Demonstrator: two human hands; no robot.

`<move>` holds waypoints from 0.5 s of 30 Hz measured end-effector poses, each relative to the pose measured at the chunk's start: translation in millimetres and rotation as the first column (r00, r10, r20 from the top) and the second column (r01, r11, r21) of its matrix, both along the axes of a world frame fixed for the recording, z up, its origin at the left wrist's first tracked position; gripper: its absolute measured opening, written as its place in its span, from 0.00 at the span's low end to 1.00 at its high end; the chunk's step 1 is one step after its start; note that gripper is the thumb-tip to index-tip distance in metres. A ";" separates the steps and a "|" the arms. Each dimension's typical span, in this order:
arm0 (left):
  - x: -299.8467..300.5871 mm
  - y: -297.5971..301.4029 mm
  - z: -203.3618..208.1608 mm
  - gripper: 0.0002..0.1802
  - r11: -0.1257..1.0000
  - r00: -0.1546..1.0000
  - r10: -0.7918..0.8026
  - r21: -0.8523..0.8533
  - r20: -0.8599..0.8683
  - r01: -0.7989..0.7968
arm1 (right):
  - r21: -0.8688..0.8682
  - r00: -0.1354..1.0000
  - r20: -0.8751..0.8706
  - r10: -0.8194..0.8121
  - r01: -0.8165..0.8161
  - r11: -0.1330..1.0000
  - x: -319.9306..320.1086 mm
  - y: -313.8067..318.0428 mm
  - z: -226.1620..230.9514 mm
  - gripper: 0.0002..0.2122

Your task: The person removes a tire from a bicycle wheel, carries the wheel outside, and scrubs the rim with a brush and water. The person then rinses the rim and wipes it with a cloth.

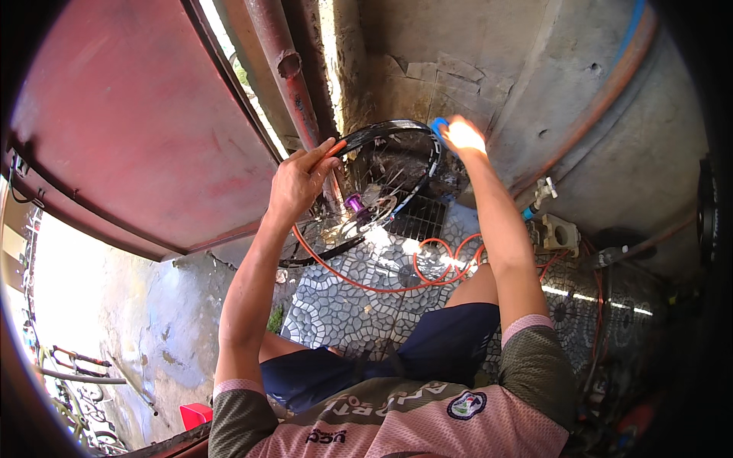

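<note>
A bicycle wheel (pixel 434 164) with a black rim, thin spokes and a purple hub (pixel 355 203) stands tilted in front of me, its lower part near the tiled floor. My left hand (pixel 298 179) is closed around the end of an orange hose (pixel 366 288), and its fingers lie at the upper left of the rim. The hose loops down across the tiles. At the upper right of the rim, my right hand (pixel 464 137) grips a blue sponge or cloth (pixel 440 126); which one I cannot tell. Bright sunlight washes out part of that hand.
A floor drain grate (pixel 427 220) lies behind the wheel. A tap (pixel 544 191) with a blue fitting is at the right, beside a beige block (pixel 560 233). A red metal panel (pixel 153 114) and a rusty pipe (pixel 289 69) rise at the left. Concrete wall (pixel 580 99) bounds the right.
</note>
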State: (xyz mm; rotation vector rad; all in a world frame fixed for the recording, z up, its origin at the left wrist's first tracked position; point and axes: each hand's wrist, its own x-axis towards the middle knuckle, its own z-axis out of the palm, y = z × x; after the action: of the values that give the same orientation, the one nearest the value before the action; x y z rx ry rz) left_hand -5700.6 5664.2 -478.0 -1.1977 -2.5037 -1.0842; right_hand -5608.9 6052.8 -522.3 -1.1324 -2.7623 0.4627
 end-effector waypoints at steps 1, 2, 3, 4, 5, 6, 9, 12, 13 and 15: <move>2.0 2.8 -0.5 0.24 1.000 1.000 -0.006 -0.005 -0.023 0.006 | 0.015 0.999 -0.030 -0.039 0.040 0.999 15.5 27.7 -34.3 0.19; 3.6 4.1 -3.3 0.24 1.000 0.999 -0.008 -0.013 -0.042 0.008 | 0.027 0.996 -0.056 -0.074 0.076 0.997 27.1 39.9 -69.1 0.20; -0.6 1.1 -6.6 0.24 0.999 0.995 -0.011 -0.039 -0.097 0.007 | -0.031 0.977 -0.102 -0.185 0.183 0.983 26.1 29.9 -99.0 0.21; -2.1 -3.1 -7.6 0.24 0.998 0.994 -0.010 -0.055 -0.107 0.004 | -0.095 0.948 -0.132 -0.291 0.280 0.955 26.0 15.7 -130.0 0.22; -2.3 1.9 -4.9 0.24 0.998 0.993 -0.027 -0.060 -0.115 0.020 | -0.144 0.927 -0.141 -0.347 0.328 0.934 32.6 14.0 -160.1 0.22; -2.2 8.8 -1.9 0.24 0.997 0.991 -0.049 -0.064 -0.126 0.041 | -0.217 0.885 -0.160 -0.438 0.401 0.890 42.2 18.5 -187.3 0.22; -6.1 22.9 3.1 0.25 0.996 0.994 -0.056 -0.078 -0.098 0.048 | -0.331 0.886 -0.026 -0.464 0.430 0.840 87.2 32.8 -260.2 0.22; -9.9 42.5 4.3 0.25 0.997 0.993 -0.076 -0.012 -0.088 0.075 | -0.248 0.910 0.201 -0.361 0.404 0.880 144.6 37.1 -314.3 0.24; -14.0 34.8 -0.4 0.25 0.999 0.996 -0.024 -0.047 -0.090 0.020 | -0.290 0.917 0.239 -0.318 0.380 0.878 141.9 3.8 -327.6 0.24; -16.6 37.6 -2.2 0.24 0.998 0.996 0.022 -0.061 -0.092 -0.027 | -0.249 0.925 0.333 -0.180 0.271 0.930 141.9 -26.3 -328.4 0.22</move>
State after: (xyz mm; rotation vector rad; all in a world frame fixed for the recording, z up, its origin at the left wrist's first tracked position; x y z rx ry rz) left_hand -5717.2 5701.8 -480.2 -1.2009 -2.4928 -0.9308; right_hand -5467.0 6026.4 -850.7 -1.7074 -2.8227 0.7414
